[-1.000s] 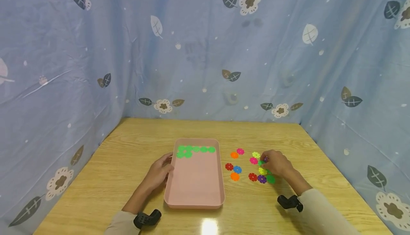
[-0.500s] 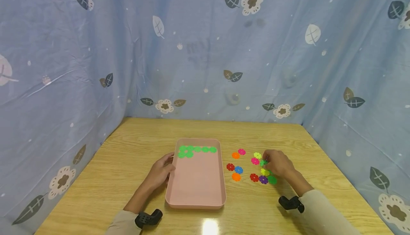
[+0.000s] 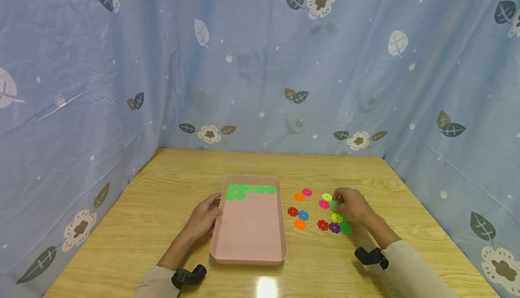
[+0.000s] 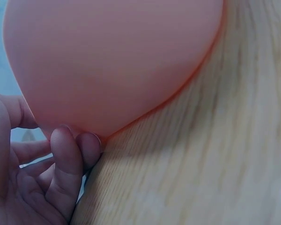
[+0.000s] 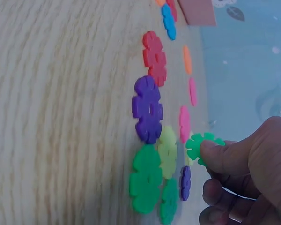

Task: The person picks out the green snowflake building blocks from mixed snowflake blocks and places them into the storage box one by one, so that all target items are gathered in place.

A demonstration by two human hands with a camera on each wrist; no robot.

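My right hand point(image 3: 352, 206) pinches a green flower-shaped disc point(image 5: 196, 145) between thumb and forefinger, raised just off the table in the right wrist view. Under and beside that hand lie a purple disc point(image 5: 147, 109), a large green disc point(image 5: 146, 179), another green disc point(image 5: 169, 200) and a yellow disc point(image 3: 336, 218). My left hand point(image 3: 204, 216) grips the left side of a pink tray point(image 3: 248, 230), its fingers curled at the wall point(image 4: 112, 70) in the left wrist view. Several green discs point(image 3: 251, 189) lie along the tray's far end.
Between tray and right hand lie loose discs: orange point(image 3: 299, 224), blue point(image 3: 303, 216), red point(image 3: 293, 211) and pink point(image 3: 307, 192). The wooden table point(image 3: 183, 167) meets a blue patterned curtain point(image 3: 252, 72) at the back and both sides.
My right hand has stayed over the disc cluster, and a green disc now shows at its fingertips. The head view has shifted slightly; the left hand and tray keep their places.
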